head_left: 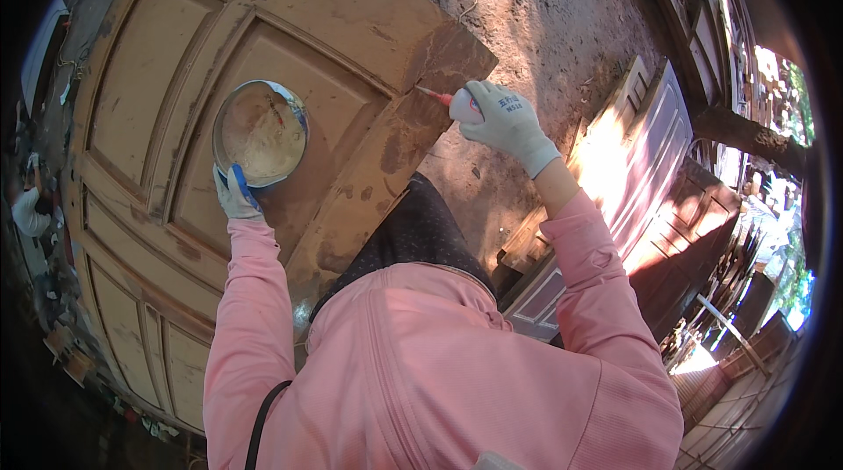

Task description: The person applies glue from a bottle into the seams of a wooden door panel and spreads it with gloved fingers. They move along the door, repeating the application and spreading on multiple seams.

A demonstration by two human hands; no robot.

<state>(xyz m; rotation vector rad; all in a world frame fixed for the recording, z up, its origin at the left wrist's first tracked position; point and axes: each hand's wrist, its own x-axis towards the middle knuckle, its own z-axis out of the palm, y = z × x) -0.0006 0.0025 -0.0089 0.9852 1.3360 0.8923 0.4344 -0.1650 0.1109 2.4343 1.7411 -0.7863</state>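
- From where I stand, the person's right hand (509, 120) has a small white bottle (464, 108) in it, and its fingers are wrapped tight round the fat part
- The bottle has a thin red tip (436, 97), and it lies on its side, its long way going from the hand to the left and a bit away from the person
- That tip points at a dark line (416, 90) in the big brown door (342, 83), near the door's corner; I cannot tell if it touches the wood or hangs just over it
- The right hand is the nearer one to that spot, and the left hand (234, 196) is well apart from it, over to the left
- The left hand has a round bowl (299, 129) by its near edge, fingers closed on the rim; I cannot see all of them
- Pale paste (270, 149) sits in the bowl, and the bowl is over a sunk-in part of the door
- Both hands wear white gloves, and pink sleeves (255, 281) cover most of the arms
- More doors (659, 132) lean off to the right
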